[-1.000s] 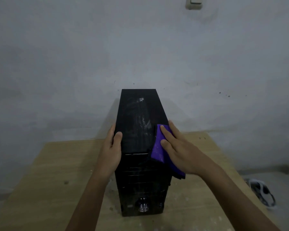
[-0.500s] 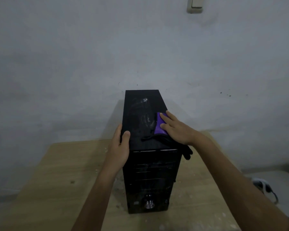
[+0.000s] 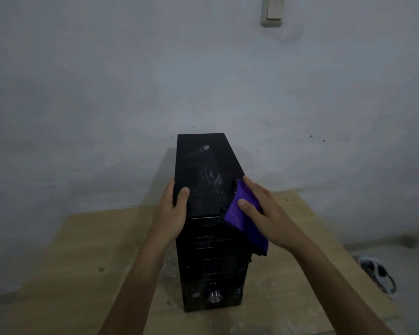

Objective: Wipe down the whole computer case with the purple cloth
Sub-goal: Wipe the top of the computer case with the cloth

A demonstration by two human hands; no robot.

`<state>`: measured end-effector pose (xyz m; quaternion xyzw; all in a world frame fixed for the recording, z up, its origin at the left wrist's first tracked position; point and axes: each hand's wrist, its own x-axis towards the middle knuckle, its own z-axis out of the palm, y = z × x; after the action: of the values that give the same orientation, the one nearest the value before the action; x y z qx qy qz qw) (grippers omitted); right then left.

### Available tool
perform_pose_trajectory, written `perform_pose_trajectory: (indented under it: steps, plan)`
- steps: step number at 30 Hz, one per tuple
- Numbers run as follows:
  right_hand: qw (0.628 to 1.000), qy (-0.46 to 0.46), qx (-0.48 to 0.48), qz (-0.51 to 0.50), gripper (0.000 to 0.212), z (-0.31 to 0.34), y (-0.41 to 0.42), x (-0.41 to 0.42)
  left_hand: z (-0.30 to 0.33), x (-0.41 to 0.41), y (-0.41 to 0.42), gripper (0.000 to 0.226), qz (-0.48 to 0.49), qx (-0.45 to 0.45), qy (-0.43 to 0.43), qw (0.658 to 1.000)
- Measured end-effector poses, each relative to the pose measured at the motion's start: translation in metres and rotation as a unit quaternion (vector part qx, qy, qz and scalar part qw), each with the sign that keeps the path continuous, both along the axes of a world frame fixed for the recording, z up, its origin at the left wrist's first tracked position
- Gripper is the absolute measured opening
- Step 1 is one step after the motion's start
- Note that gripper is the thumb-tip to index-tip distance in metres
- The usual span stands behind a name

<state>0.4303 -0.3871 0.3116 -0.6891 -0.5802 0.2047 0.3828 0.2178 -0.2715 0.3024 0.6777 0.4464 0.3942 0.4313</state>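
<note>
Right hand (image 3: 264, 209) presses purple cloth (image 3: 242, 213) against case (image 3: 203, 180) edge.

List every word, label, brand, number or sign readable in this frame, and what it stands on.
None can be read.
Computer case: pale smudge on its top, small marks low on the front by the silver knob; too blurred and dark to read.
Purple cloth: no print visible.
Wall switch: no marking visible.
</note>
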Motion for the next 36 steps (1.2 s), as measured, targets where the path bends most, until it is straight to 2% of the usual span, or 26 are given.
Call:
perform_pose_trajectory:
  steps: [2,4,5,9,12,15,17,19,22,26,32,36]
  plan:
    - [0.999,0.018,-0.03,-0.02,0.086,0.002,0.002,0.007,0.002,0.001,-0.002,0.07,-0.001,0.003,-0.006,1.0]
    - [0.998,0.012,-0.045,-0.045,0.096,0.006,0.003,0.012,0.005,0.002,-0.009,0.052,0.013,0.043,-0.003,0.999]
    - [0.997,-0.007,-0.049,-0.057,0.097,0.01,0.004,0.013,0.007,0.003,-0.012,0.052,0.025,0.073,0.013,0.997]
    - [0.993,-0.083,-0.049,-0.067,0.067,0.028,0.01,0.02,0.022,0.016,-0.018,0.053,0.038,0.171,0.094,0.98]
    - [0.998,-0.057,-0.004,-0.014,0.053,0.047,0.012,0.026,0.041,0.031,-0.017,0.046,-0.005,0.204,0.111,0.973]
    - [0.995,-0.06,0.049,0.062,0.029,0.072,0.015,0.024,0.062,0.047,-0.01,0.053,-0.102,0.172,0.116,0.973]
    - [0.991,-0.062,0.074,0.092,0.02,0.087,0.019,0.023,0.076,0.054,-0.004,0.054,-0.189,0.103,0.054,0.975]
    - [0.99,-0.062,0.088,0.091,0.021,0.1,0.025,0.026,0.086,0.059,0.004,0.039,-0.229,0.054,-0.012,0.972]
    - [0.991,-0.057,0.083,0.086,0.026,0.115,0.033,0.035,0.102,0.061,0.014,0.024,-0.211,0.075,-0.062,0.973]
    - [0.989,-0.066,0.072,0.11,0.037,0.134,0.045,0.052,0.125,0.063,0.023,0.027,-0.178,0.12,-0.076,0.974]
    - [0.983,-0.1,0.095,0.125,0.025,0.165,0.081,0.064,0.153,0.053,0.057,0.02,-0.152,0.149,-0.072,0.974]
    - [0.986,-0.063,0.097,0.12,0.021,0.177,0.121,0.063,0.169,0.052,0.095,0.022,-0.136,0.154,-0.051,0.977]
